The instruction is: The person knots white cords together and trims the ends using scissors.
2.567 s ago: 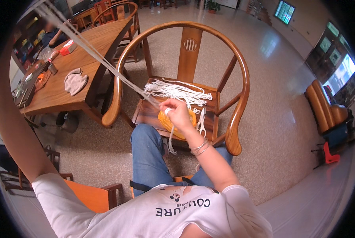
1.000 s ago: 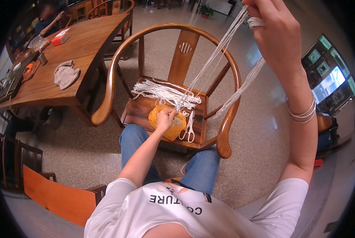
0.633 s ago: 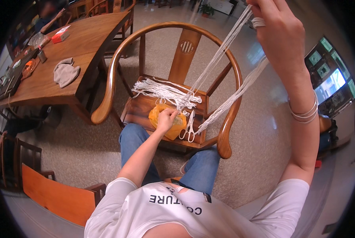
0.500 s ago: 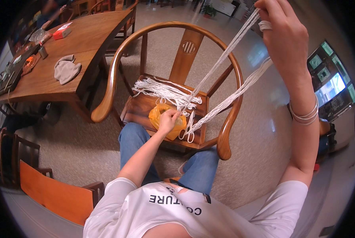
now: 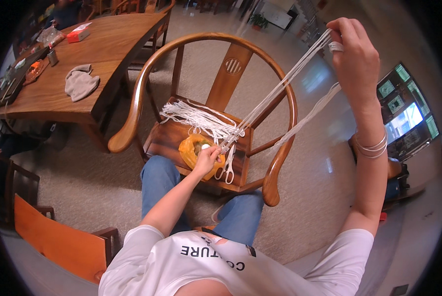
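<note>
White cord strands stretch taut and slanting between my two hands. My left hand pinches their lower end just above the chair seat, over an orange plastic bag. Raised at the upper right, my right hand is closed round the upper end, with some cord looped on a finger. A second length of the cord hangs from it down past the chair's arm. Beside my left hand, white-handled scissors lie on the seat. Behind the bag is a spread bundle of white cords.
The wooden armchair with a curved back rail stands before my knees. To the left is a wooden table bearing a grey cloth, a red box and a dark tray. An orange-brown seat sits at lower left.
My right hand has come down a little, still gripping the cords. The hanging length of cord has swung and looks thinner. My left hand keeps its pinch near the bag.
</note>
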The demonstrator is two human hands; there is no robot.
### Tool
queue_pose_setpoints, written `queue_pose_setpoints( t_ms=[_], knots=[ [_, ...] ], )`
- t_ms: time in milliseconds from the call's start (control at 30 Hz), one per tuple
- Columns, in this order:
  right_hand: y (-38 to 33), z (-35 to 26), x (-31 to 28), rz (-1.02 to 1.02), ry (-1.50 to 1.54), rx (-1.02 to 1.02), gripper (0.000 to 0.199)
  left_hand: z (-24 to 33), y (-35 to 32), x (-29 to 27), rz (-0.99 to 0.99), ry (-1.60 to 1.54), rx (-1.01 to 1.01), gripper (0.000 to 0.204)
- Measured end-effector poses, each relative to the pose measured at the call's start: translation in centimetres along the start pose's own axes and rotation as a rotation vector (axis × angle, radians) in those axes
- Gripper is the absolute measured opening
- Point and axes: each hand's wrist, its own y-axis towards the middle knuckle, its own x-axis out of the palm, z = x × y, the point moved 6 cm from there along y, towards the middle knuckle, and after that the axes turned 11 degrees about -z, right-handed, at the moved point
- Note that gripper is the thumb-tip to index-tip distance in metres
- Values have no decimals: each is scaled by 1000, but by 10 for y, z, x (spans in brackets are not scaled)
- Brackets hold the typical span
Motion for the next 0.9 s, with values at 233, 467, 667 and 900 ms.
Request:
queue_pose_setpoints(
  t_ms=[233,467,667,900],
  knots=[
    [-5,11,16,-3,50,22,12,-25,1,0,51,-49,13,21],
    [-10,13,27,-59,155,93,12,0,-7,-4,193,455,229,10],
    [-14,8,33,-108,318,85,14,-8,-12,-2,67,541,222,19],
    [-25,-2,35,-178,484,105,12,77,13,-50,-49,962,-111,45]
  ],
)
